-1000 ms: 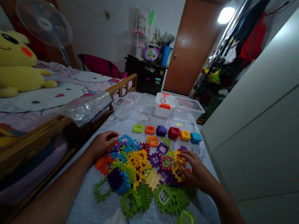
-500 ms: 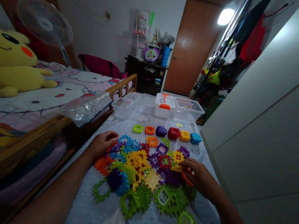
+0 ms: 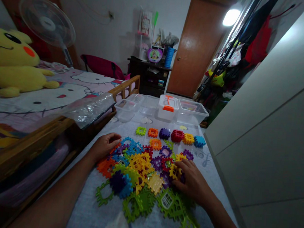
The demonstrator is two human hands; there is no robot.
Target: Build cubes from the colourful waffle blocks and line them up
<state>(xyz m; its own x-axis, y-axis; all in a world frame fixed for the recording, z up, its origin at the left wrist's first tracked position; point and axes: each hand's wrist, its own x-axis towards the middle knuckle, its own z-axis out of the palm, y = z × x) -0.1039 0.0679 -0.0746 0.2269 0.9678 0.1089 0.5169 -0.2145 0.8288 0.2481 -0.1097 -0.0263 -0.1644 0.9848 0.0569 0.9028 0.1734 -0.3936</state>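
A mixed heap of plastic interlocking building blocks with notched edges lies on the cloth, with blue pieces (image 3: 131, 146), yellow pieces (image 3: 140, 162), purple pieces (image 3: 157, 163) and green pieces (image 3: 146, 200). My right hand (image 3: 192, 179) is over the heap's right side, thumb and fingers closed on a yellow window-patterned block (image 3: 175, 171). At the left edge of the heap rests my left hand (image 3: 105, 146), fingers loosely extended beside an orange block (image 3: 114, 148); nothing shows in its grasp. Beyond the heap, a row of single-colour block stacks includes a red stack (image 3: 177, 135) and a blue stack (image 3: 199, 141).
Clear plastic bins (image 3: 125, 110) and a lidded box with orange clips (image 3: 168, 108) stand at the far end. A wooden bed rail (image 3: 46, 133) runs along the left. White cabinet doors (image 3: 272, 138) flank the right side.
My right hand has shifted left and inward over the heap, with a yellow block now raised upright at its fingertips. My left hand has stayed in place.
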